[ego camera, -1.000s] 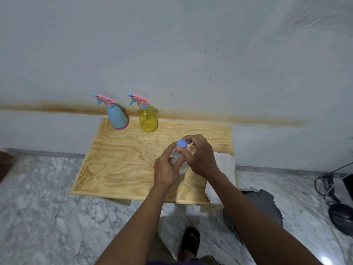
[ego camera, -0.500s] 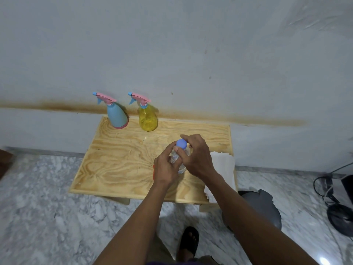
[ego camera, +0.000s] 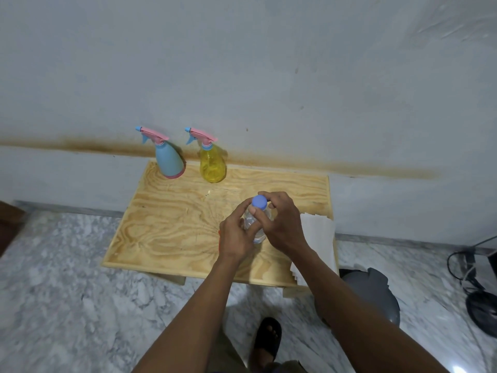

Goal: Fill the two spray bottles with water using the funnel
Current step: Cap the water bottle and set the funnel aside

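the left hand [ego camera: 236, 238] grips the body of a small clear plastic water bottle [ego camera: 255, 224] standing over the front right part of the pale plywood desk [ego camera: 172, 227], its fingers curled round the sides. the right hand [ego camera: 282, 222] sits over the top, its fingers pinching the round blue screw cap [ego camera: 259, 201]. compared with a second ago the bottle and both hands sit in almost the same place; only the right hand's hold on the cap looks slightly turned, which reads as the cap being twisted loose. the cap is still on, so no water can be poured yet.

the two things to be filled stand well apart from the hands at the back edge of the desk, by the wall: a light blue cone-shaped spray bottle with a pink trigger head [ego camera: 168, 160] on the left and a translucent yellow spray bottle with a pink trigger head [ego camera: 212, 165] just beside it on the right. both have their trigger heads on, so they have yet to be opened. a sliver of orange [ego camera: 219, 235] shows behind the left hand; it may be the funnel, but i cannot tell. a stack of white paper [ego camera: 317, 238] lies at the desk's right edge.
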`<state>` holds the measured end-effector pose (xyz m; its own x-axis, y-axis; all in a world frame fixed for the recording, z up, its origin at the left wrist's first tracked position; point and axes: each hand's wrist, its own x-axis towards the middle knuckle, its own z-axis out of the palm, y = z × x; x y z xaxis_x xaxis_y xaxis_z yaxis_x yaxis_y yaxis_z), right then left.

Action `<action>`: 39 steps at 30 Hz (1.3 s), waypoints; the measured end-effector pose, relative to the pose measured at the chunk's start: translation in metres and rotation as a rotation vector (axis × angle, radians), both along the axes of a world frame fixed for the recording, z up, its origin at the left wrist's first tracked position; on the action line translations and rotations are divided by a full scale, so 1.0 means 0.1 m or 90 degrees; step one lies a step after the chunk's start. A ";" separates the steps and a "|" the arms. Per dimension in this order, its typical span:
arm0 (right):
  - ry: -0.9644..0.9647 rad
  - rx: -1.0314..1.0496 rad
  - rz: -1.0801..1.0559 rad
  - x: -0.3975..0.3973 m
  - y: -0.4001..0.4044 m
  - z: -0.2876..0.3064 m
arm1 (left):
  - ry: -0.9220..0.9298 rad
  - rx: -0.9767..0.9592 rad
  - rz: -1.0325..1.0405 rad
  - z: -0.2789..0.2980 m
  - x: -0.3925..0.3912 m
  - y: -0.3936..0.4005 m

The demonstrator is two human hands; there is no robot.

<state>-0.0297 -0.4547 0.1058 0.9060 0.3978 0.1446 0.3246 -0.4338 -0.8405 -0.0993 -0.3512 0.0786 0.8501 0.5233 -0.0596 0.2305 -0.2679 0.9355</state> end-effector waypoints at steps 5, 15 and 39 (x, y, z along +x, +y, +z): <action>0.015 0.015 -0.018 0.00 0.00 -0.08 | 0.009 -0.009 -0.033 0.02 0.00 0.05; -0.027 0.056 -0.068 -0.03 0.02 -0.27 | 0.168 -0.014 0.246 -0.36 -0.52 0.69; 0.008 0.064 -0.109 -0.13 0.10 -0.23 | 0.350 -0.440 0.191 -0.65 -0.17 0.58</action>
<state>-0.0422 -0.4446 0.0823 0.9612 0.2216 0.1645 0.2428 -0.3958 -0.8856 -0.1159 -0.2928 0.0131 0.4450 0.4154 -0.7934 0.6575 0.4499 0.6044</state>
